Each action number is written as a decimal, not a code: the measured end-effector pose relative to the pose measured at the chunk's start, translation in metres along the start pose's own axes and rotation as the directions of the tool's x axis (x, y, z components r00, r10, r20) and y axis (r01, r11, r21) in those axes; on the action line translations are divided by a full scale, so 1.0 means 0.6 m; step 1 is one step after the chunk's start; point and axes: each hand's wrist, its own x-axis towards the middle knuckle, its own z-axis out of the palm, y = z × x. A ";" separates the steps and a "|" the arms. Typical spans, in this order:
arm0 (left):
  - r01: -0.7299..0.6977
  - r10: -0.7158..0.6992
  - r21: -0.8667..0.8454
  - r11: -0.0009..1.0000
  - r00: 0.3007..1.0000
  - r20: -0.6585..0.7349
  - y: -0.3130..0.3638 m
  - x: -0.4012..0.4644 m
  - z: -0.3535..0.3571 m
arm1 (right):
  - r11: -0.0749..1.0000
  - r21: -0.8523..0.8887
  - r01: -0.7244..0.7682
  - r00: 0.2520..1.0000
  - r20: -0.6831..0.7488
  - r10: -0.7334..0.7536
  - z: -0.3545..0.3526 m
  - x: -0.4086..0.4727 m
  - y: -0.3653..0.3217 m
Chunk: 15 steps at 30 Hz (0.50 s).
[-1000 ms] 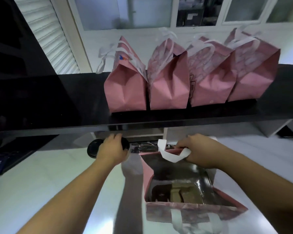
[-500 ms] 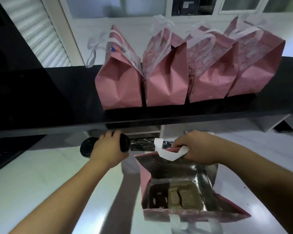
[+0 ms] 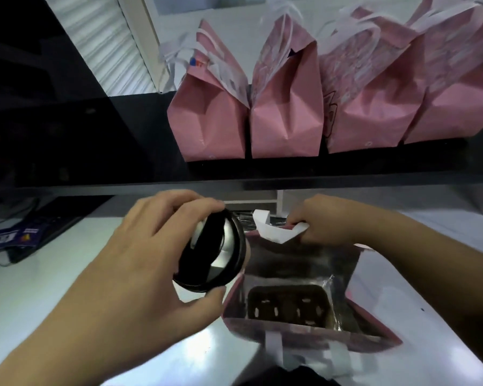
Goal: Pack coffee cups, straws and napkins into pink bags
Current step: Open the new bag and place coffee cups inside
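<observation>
Black-lidded and carried aloft, the coffee cup (image 3: 211,252) is now travelling toward the open pink bag (image 3: 304,299); half a second earlier it was standing further back, near the edge of the dark upper counter (image 3: 95,140), with the left hand (image 3: 151,246) only closing around it. The left hand is now gripping the cup from the side, fingers curled over the far rim of the lid and the thumb under the near edge, so the lid is facing the camera and the cup is hanging just beside the bag's left wall, above the white worktop (image 3: 39,302). The right hand (image 3: 329,221) is pinching the white handle (image 3: 273,231) at the bag's far edge, as before, and is keeping the mouth spread open. Inside the bag, a brown cardboard cup carrier (image 3: 287,306) is lying flat on the bottom, with no cup seated in it yet. Judged from this position, the lift step is complete and the lowering step is beginning; the cup is probably needing to come upright before entering a carrier slot. Four filled pink bags (image 3: 287,115) are standing side by side on the upper counter.
</observation>
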 end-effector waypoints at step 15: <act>-0.174 0.056 0.156 0.972 0.821 0.568 0.066 0.119 0.234 | 0.997 0.071 0.013 1.000 -0.008 -0.013 -0.007 -0.010 0.024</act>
